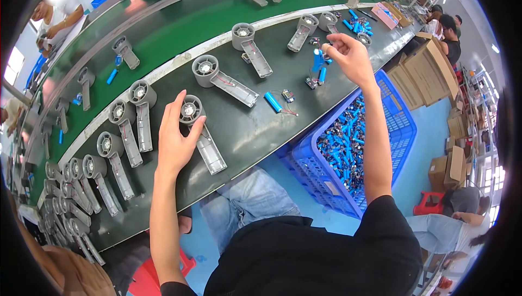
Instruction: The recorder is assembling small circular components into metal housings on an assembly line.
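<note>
My left hand [175, 138] is wrapped round the round head of a grey handheld fan housing [211, 152], thumb on one side and fingers on the other. The housing lies on the dark bench, its open handle pointing toward me. On the right, my right hand [350, 56] is in a pinch, fingertips against a slightly blurred blue battery cell [317, 61]. Just under it, another blue cell [322, 75] and a small circuit board [311, 82] lie on the bench. Between my hands rests a wired blue cell [273, 102] beside a small board [288, 96].
More grey fan housings [231, 86] line the bench, crowding at the left. Beyond a pale rail runs a green conveyor [163, 40] carrying housings. A blue crate [402, 133] of cells stands below the bench, near cardboard boxes [427, 73] and a red stool [428, 202]. People are nearby.
</note>
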{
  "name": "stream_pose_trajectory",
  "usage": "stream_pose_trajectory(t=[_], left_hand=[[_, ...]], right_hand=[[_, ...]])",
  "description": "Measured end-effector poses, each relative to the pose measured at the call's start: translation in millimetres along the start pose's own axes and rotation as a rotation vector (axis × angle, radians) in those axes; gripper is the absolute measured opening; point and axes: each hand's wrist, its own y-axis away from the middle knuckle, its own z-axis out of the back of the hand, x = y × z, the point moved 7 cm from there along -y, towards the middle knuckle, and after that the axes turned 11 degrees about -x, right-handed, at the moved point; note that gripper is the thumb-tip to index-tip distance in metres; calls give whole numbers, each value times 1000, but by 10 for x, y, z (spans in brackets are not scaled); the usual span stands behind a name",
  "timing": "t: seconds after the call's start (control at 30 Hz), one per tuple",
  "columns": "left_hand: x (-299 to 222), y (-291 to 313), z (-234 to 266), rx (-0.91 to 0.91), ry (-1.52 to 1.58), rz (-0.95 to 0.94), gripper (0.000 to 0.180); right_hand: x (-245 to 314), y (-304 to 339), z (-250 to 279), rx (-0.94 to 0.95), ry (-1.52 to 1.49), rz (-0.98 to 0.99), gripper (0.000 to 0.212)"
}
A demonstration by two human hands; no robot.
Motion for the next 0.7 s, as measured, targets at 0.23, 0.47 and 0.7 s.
stream_pose_trajectory(t=[0.23, 0.47, 0.7], left_hand=[[28, -1, -25, -6, -22, -55, 61], [-93, -37, 60, -88, -131, -149, 63], [-914, -20, 218, -197, 87, -420, 53]], right_hand=[[-36, -13, -116, 358, -184, -340, 29], [272, 143, -259, 401, -518, -414, 26], [1287, 549, -709, 590, -643, -206, 31]])
